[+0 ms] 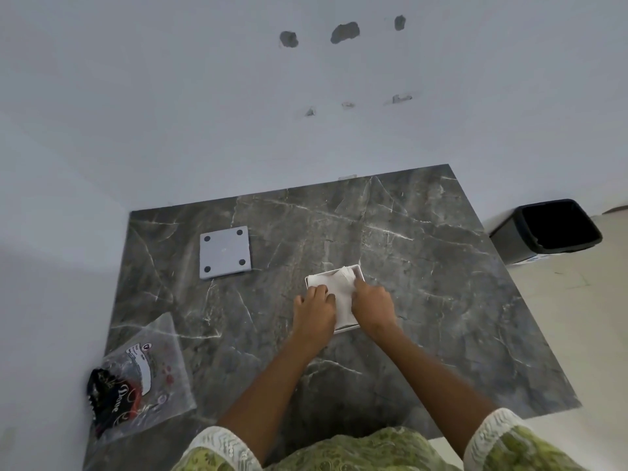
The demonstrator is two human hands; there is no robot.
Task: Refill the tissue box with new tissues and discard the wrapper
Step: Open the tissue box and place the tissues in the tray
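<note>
Near the counter's [424,266] middle, both hands press white tissues [343,294] into the open tissue box [358,269]; left hand [314,312] and right hand [372,305] fingers lie curled on the stack. The empty wrapper [146,379] rests at the counter's near-left corner.

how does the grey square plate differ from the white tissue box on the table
The grey square plate lies flat with four dark dots at its corners; the white tissue box is an open container with tissues inside. The plate lies untouched; both hands, left hand and right hand, press on the box's tissues. Both are square and rest on the marble table.
</note>
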